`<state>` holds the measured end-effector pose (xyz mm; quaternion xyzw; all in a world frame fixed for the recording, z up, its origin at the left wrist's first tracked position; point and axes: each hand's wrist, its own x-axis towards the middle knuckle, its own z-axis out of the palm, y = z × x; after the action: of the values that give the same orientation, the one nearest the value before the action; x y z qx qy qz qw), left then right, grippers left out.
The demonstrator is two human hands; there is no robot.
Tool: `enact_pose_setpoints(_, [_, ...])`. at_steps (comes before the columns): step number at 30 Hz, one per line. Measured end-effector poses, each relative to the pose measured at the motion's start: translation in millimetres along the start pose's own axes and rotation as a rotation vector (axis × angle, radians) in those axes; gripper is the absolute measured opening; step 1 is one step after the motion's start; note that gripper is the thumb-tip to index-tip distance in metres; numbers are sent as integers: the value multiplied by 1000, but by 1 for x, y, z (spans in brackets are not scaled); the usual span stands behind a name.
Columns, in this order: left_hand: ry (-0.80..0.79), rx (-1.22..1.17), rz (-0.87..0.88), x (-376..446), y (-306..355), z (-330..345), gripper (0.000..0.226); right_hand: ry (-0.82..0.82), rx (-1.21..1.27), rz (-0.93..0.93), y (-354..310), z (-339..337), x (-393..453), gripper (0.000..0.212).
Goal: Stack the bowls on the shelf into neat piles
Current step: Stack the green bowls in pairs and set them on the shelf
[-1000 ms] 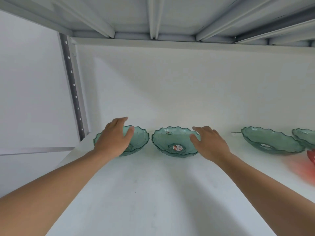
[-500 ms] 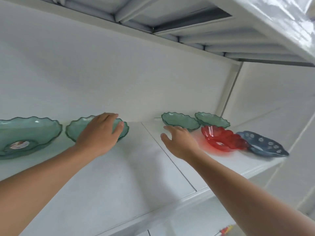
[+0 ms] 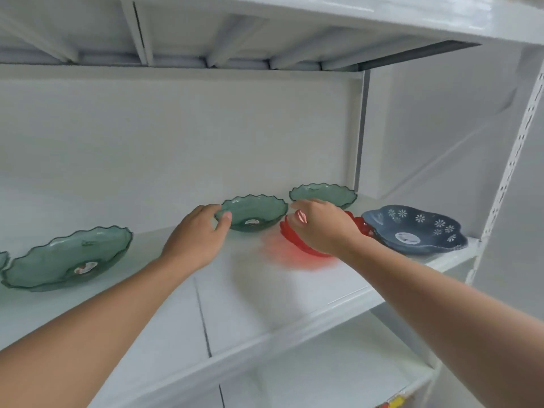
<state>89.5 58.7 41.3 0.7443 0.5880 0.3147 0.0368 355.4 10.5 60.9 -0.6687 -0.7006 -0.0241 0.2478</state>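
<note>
Several wavy-rimmed bowls stand on the white shelf (image 3: 265, 295). One green bowl (image 3: 67, 257) sits at the left. A second green bowl (image 3: 256, 212) is in the middle, with a third green bowl (image 3: 323, 192) behind it to the right. My left hand (image 3: 197, 237) pinches the left rim of the middle green bowl, thumb over the edge. My right hand (image 3: 323, 228) lies over a red bowl (image 3: 297, 245) and grips its far rim, hiding most of it. A dark blue flowered bowl (image 3: 418, 228) touches the red bowl's right side.
A sliver of another green bowl (image 3: 3, 259) shows at the far left edge. The upper shelf (image 3: 265, 25) hangs low overhead. A perforated upright (image 3: 512, 160) stands at the right end, and a lower shelf (image 3: 323, 378) is below.
The view swung right along the shelf. My left hand left the earlier green bowl and moved to the middle one. My right hand moved right onto the red bowl.
</note>
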Motion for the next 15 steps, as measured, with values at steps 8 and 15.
enact_pose_setpoints(8, [10, -15, -42, 3, 62, 48, 64, -27, 73, -12, 68, -4, 14, 35])
enact_pose_setpoints(15, [59, 2, -32, 30, 54, 63, 60, -17, 74, 54, 100, -6, 22, 41])
